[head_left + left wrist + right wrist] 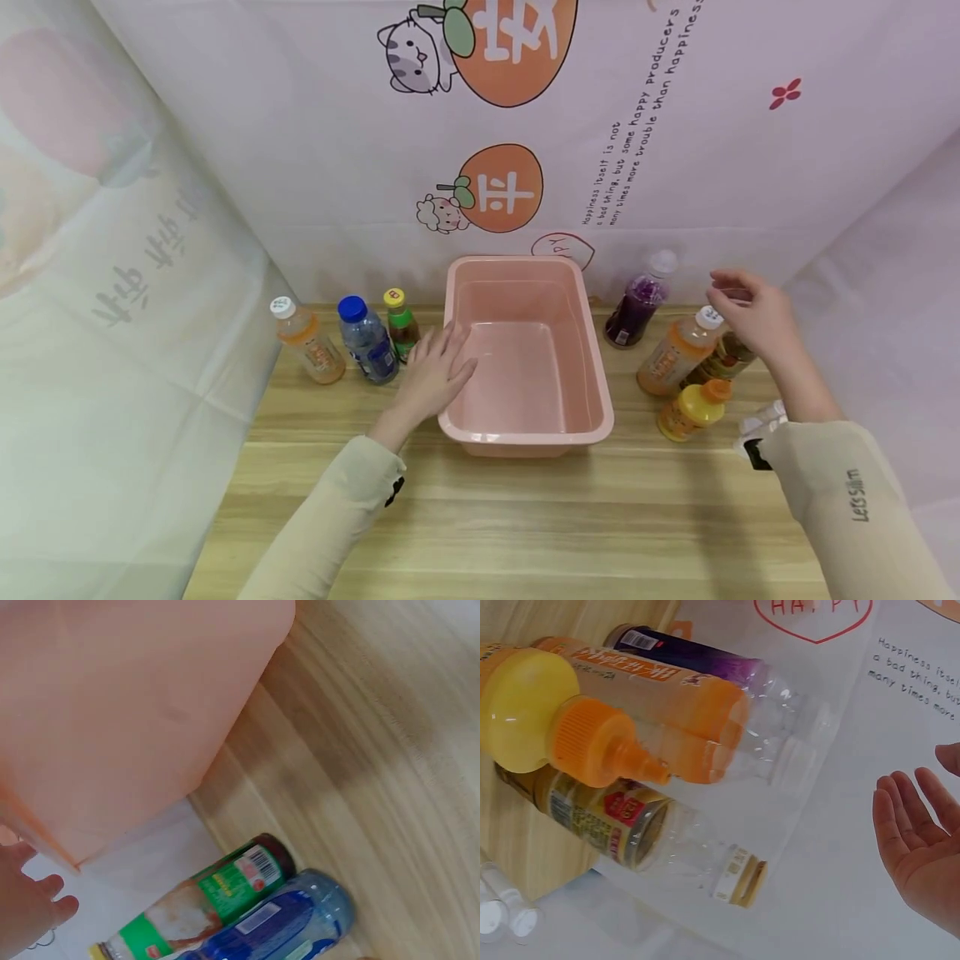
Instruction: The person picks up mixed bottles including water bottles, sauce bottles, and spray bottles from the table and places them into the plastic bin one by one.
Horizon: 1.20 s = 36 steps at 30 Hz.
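Observation:
A pink plastic tub (525, 438) stands on the wooden table. Over its left rim lies my left hand (433, 375), fingers spread and holding nothing. Close beside that hand are a yellow-capped bottle (405, 329) with a green label and a blue-capped bottle (367, 343). My right hand (761, 321) is raised above the right-hand bottles, its fingers loosely bent around nothing. Nearest to it are an orange drink bottle (667, 362) with a white cap and a gold-labelled bottle (604, 817). The right wrist view shows the palm (930, 874) bare, apart from the bottles.
Another orange drink bottle (315, 350) stands at the far left. Right of the tub are a purple drink bottle (633, 312), a yellow bottle (688, 412) with an orange cap, and small white-capped clear containers (506, 907). Printed cloth (315, 167) walls the table's back and sides.

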Each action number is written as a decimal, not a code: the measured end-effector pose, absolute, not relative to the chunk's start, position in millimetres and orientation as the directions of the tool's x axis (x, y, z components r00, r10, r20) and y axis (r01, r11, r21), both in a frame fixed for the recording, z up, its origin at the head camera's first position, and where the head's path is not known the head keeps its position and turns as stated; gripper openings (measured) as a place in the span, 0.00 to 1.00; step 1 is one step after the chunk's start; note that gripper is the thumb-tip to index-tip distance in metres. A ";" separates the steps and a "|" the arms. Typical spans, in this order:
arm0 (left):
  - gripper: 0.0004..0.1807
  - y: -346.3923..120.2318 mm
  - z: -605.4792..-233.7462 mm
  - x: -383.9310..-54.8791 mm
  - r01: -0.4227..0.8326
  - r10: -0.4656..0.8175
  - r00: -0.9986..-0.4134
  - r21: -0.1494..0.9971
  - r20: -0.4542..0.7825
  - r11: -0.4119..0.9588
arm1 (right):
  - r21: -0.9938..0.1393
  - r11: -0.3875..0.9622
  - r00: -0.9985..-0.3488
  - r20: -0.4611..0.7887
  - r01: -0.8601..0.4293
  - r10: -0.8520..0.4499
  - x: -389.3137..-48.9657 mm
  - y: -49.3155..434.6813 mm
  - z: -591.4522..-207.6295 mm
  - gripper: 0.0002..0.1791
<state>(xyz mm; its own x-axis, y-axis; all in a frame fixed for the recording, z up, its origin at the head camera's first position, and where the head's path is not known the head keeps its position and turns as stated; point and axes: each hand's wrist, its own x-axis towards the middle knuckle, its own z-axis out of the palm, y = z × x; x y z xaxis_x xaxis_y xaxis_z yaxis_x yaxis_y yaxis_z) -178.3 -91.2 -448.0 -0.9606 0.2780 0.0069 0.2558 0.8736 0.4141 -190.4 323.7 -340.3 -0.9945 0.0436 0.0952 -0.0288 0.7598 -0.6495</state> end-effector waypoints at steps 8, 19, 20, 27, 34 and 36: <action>0.32 -90.6 -455.6 -180.2 0.231 0.291 -0.955 0.461 -0.063 0.857 | -0.665 0.745 -0.994 0.037 0.053 0.104 -191.0 335.5 -359.9 0.32; 0.30 -90.7 -457.1 -180.8 0.201 0.282 -0.955 0.499 -0.093 0.843 | -0.627 0.778 -0.998 0.024 0.035 0.065 -196.4 345.0 -384.2 0.34; 0.30 -90.9 -457.4 -180.6 0.199 0.280 -0.956 0.501 -0.092 0.842 | -0.627 0.778 -0.998 0.020 0.034 0.060 -196.9 344.9 -385.5 0.34; 0.29 -91.1 -460.6 -180.7 0.190 0.277 -0.956 0.517 -0.096 0.835 | -0.618 0.786 -1.000 0.003 0.013 0.019 -198.8 345.3 -393.3 0.30; 0.29 -91.7 -458.8 -180.9 0.196 0.285 -0.954 0.524 -0.093 0.829 | -0.592 0.805 -0.996 0.089 -0.039 0.017 -199.1 345.4 -401.9 0.26; 0.29 -91.6 -458.6 -180.8 0.196 0.285 -0.954 0.524 -0.095 0.829 | -0.590 0.807 -0.994 0.101 -0.030 0.037 -198.3 344.9 -404.2 0.26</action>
<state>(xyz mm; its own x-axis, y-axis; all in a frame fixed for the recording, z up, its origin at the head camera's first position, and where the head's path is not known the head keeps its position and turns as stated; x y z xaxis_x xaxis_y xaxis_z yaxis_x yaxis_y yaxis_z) -180.8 -91.6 -458.6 -0.9537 0.2853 -0.0950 0.1959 0.8292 0.5236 -198.3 344.9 -404.2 -0.9942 0.0371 0.1012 -0.0300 0.8066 -0.5903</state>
